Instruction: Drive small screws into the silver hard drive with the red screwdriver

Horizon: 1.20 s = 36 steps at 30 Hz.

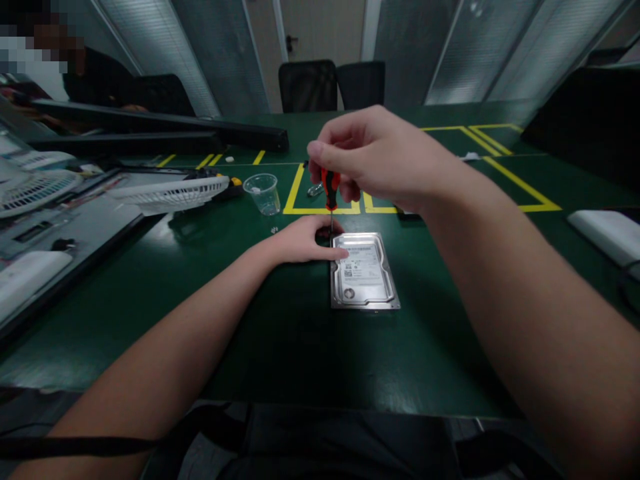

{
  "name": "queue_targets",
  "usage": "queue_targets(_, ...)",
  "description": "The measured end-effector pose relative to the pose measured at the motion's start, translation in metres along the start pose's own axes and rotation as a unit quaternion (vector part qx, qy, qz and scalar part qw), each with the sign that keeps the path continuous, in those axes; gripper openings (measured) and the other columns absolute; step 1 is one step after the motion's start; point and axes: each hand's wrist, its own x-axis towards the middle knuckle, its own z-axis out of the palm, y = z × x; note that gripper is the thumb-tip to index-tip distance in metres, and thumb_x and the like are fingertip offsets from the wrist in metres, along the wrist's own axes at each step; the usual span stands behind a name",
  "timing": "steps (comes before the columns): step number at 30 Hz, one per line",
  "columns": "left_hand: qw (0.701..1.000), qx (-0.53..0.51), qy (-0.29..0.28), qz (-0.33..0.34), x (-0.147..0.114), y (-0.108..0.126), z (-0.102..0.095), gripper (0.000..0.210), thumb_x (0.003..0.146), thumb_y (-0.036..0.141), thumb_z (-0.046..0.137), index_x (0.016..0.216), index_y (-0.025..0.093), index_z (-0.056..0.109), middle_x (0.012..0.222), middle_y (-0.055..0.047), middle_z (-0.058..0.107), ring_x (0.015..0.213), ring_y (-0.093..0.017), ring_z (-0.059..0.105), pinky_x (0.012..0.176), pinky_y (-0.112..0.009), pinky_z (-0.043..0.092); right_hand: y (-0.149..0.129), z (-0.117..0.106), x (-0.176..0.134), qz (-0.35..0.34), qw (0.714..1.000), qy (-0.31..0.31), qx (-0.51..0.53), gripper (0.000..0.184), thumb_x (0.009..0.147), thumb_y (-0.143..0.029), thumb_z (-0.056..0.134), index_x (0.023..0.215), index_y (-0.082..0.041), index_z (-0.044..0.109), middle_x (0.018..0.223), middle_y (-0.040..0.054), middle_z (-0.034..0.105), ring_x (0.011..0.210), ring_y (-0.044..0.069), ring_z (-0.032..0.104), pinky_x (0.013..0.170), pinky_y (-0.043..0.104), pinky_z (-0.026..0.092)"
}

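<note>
Working, likely on a screw, at the far-left corner of the hard drive [370,283] flat on the surface [290,347]: right hand [370,157] grips the upright screwdriver [331,193], left hand [303,240] holds the corner, thumb on top; next turn probably needs a square-seated tip; label [367,267] unreadably small.

the one view looks from the person's head, forward and down across the green table [280,360]; the left hand [304,240] and the right hand [373,157] appear quite near, the door [325,33] far at the top.
</note>
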Motion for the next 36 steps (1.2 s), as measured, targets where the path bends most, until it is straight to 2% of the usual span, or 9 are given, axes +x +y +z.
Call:
queue_targets(2,1.000,0.000,-0.001,0.000,-0.0003,0.0012,-0.0004,0.063,0.081,0.062,0.083,0.124,0.017,0.072,0.127,-0.013,0.076,0.112,-0.029,0.071,0.101,-0.043,0.056,0.0005,0.0009,0.0003,0.003,1.000,-0.007,0.014,0.033,0.107,-0.032,0.066,0.075,-0.024,0.069,0.075,0.0030,0.070,0.057,0.016,0.064,0.051,0.027,0.045)
queue_targets(6,1.000,0.000,-0.003,-0.007,-0.0009,0.0022,-0.0011,0.064,0.081,0.062,0.083,0.125,0.018,0.072,0.128,-0.013,0.075,0.112,-0.030,0.071,0.101,-0.044,0.057,0.0032,0.0020,0.0016,0.019,0.999,-0.005,0.045,0.026,0.105,-0.030,0.067,0.079,-0.025,0.071,0.067,0.0026,0.066,0.059,0.019,0.067,0.052,0.028,0.047)
queue_targets(13,1.000,0.001,-0.002,-0.003,-0.0004,-0.0003,-0.0004,0.062,0.081,0.062,0.083,0.125,0.019,0.073,0.129,-0.011,0.075,0.115,-0.030,0.071,0.104,-0.045,0.056,0.0012,0.0018,0.0012,0.041,0.997,0.002,0.068,0.018,0.096,-0.023,0.072,0.078,-0.026,0.069,0.073,0.0030,0.070,0.061,0.021,0.071,0.054,0.030,0.052)
queue_targets(16,1.000,0.006,0.004,0.003,0.0001,-0.0009,0.0004,0.061,0.081,0.061,0.083,0.124,0.018,0.073,0.127,-0.012,0.075,0.113,-0.029,0.071,0.102,-0.044,0.056,-0.0009,0.0018,0.0008,0.030,0.999,0.020,0.024,0.023,0.095,-0.024,0.073,0.073,-0.026,0.065,0.071,0.0023,0.070,0.061,0.020,0.068,0.053,0.029,0.051)
queue_targets(21,1.000,0.006,0.003,0.003,0.0002,-0.0010,0.0008,0.063,0.080,0.061,0.083,0.124,0.017,0.073,0.126,-0.012,0.075,0.112,-0.029,0.071,0.100,-0.044,0.057,-0.0035,0.0019,-0.0007,0.039,0.996,0.069,-0.030,0.033,0.095,-0.025,0.074,0.066,-0.025,0.057,0.064,0.0023,0.064,0.061,0.017,0.061,0.050,0.026,0.041)
queue_targets(30,1.000,0.002,0.001,-0.009,-0.0004,0.0032,-0.0006,0.063,0.079,0.063,0.083,0.122,0.019,0.073,0.128,-0.011,0.075,0.114,-0.030,0.071,0.104,-0.046,0.056,0.0023,0.0008,-0.0011,0.024,0.999,0.047,-0.008,0.032,0.089,-0.023,0.078,0.068,-0.025,0.055,0.064,0.0014,0.066,0.059,0.019,0.065,0.047,0.027,0.041)
queue_targets(36,1.000,-0.004,0.000,-0.005,-0.0009,0.0031,-0.0010,0.062,0.080,0.063,0.083,0.123,0.019,0.072,0.128,-0.012,0.075,0.114,-0.030,0.071,0.103,-0.046,0.056,0.0046,0.0003,0.0006,-0.014,0.999,0.021,0.022,0.012,0.092,-0.020,0.074,0.084,-0.028,0.069,0.090,-0.0005,0.081,0.055,0.015,0.057,0.047,0.028,0.040)
